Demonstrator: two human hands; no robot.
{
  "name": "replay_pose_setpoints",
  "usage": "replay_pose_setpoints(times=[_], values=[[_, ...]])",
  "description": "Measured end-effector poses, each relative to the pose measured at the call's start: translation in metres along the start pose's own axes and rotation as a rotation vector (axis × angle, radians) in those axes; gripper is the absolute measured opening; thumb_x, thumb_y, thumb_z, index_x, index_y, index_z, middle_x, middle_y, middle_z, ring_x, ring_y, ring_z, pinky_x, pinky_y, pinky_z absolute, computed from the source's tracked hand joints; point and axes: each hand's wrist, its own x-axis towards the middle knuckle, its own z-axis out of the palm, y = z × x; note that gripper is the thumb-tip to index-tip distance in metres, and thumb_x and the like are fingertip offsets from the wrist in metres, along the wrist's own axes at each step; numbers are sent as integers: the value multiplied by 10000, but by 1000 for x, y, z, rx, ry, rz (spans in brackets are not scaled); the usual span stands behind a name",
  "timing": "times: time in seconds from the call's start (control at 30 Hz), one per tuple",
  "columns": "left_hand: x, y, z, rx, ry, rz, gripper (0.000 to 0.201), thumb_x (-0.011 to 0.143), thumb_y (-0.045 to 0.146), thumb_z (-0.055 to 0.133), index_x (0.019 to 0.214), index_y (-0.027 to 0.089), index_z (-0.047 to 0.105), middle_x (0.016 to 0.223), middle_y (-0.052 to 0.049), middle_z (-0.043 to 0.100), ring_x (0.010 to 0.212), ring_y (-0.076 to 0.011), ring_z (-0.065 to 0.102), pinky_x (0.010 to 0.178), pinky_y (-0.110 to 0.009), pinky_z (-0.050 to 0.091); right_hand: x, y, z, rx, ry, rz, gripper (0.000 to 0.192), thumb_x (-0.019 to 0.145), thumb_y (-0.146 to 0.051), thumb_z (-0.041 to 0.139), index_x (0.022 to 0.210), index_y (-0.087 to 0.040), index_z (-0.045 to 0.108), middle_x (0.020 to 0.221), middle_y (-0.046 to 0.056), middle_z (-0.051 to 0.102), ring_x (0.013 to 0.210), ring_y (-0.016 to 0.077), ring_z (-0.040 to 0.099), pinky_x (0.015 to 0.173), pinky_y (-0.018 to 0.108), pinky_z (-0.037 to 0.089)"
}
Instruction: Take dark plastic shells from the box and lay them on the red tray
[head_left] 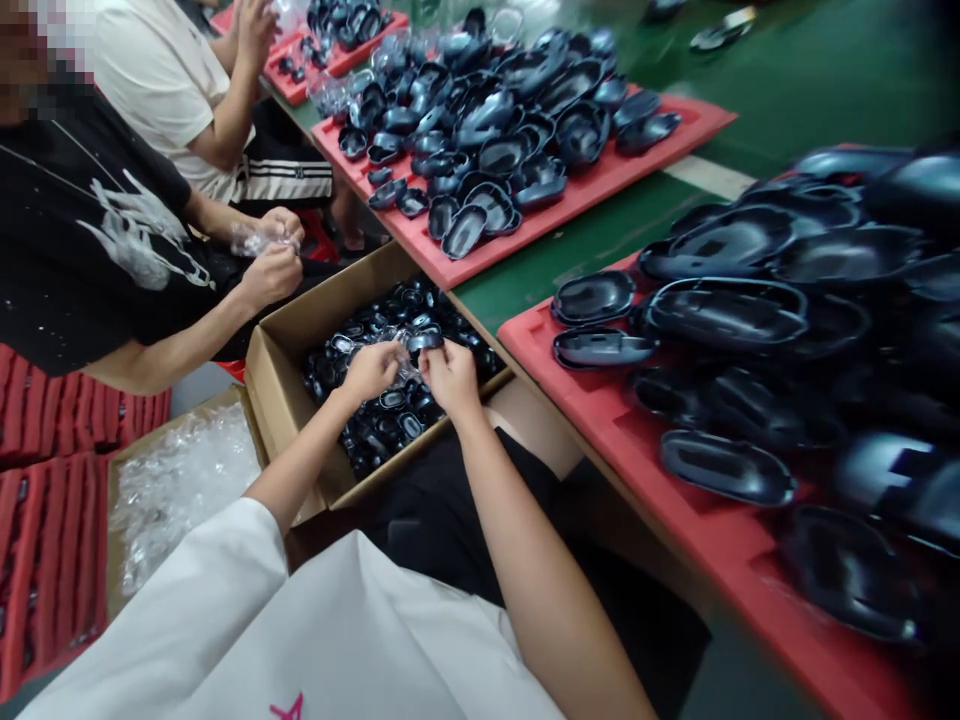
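Note:
My right hand [452,378] is closed, its fingertips pinching a small dark blue, glossy plastic shell [425,341]. Beside it, my left hand [373,370] is curled in a pinch at a crinkled piece of clear plastic film [406,368], which lies between the two hands and close to the shell. Both hands are held above an open cardboard box [289,385]. Inside the box are many similar small dark shells [371,440], some with clear film among them.
Red trays [517,345] heaped with dark blue shells [727,310] sit on the green table [517,270] at right. A co-worker's hands [274,265] handle clear film at left. Below are a carton of clear wrappers [184,490] and stacked red trays [52,540].

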Motion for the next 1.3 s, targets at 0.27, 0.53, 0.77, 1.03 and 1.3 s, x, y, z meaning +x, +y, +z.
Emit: replay_pose_setpoints(times=[0.27, 0.53, 0.77, 1.03, 1.3], values=[[3, -47, -5, 408, -675, -191, 215, 644, 385, 813, 752, 199, 789, 670, -36, 697, 655, -201, 604, 645, -271, 440, 8, 4, 3, -178, 87, 143, 160, 803, -352, 618, 765, -204, 574, 672, 31, 643, 698, 200, 630, 762, 315, 458], [-35, -44, 48, 556, -932, -100, 184, 503, 104, 845, 548, 171, 680, 800, -178, 748, 863, -321, 699, 803, -358, 508, 12, 13, 4, -100, 52, 136, 184, 803, -356, 573, 691, -211, 578, 707, 55, 686, 696, 204, 633, 707, 311, 453], [-5, -42, -22, -128, -740, -90, 337, 777, 428, 710, 559, 180, 640, 515, 10, 563, 484, -114, 478, 503, -222, 353, 9, 9, 0, -60, 59, 77, 259, 857, -387, 517, 656, -222, 521, 660, 41, 636, 661, 182, 576, 671, 294, 412], [-28, -9, -13, -587, -81, -307, 596, 730, 729, 706, 670, 141, 636, 497, 18, 497, 442, -81, 408, 447, -202, 312, 5, -4, 1, -45, -125, -47, 393, 952, -504, 422, 671, -230, 435, 614, -5, 513, 603, 150, 464, 627, 282, 331], [-32, -1, -12, -637, -111, -349, 589, 672, 710, 746, 652, 124, 695, 472, 14, 505, 425, -82, 405, 443, -213, 333, -2, -7, -2, -59, -315, -103, 311, 990, -457, 399, 794, -233, 492, 637, -29, 494, 620, 152, 471, 622, 263, 306]])
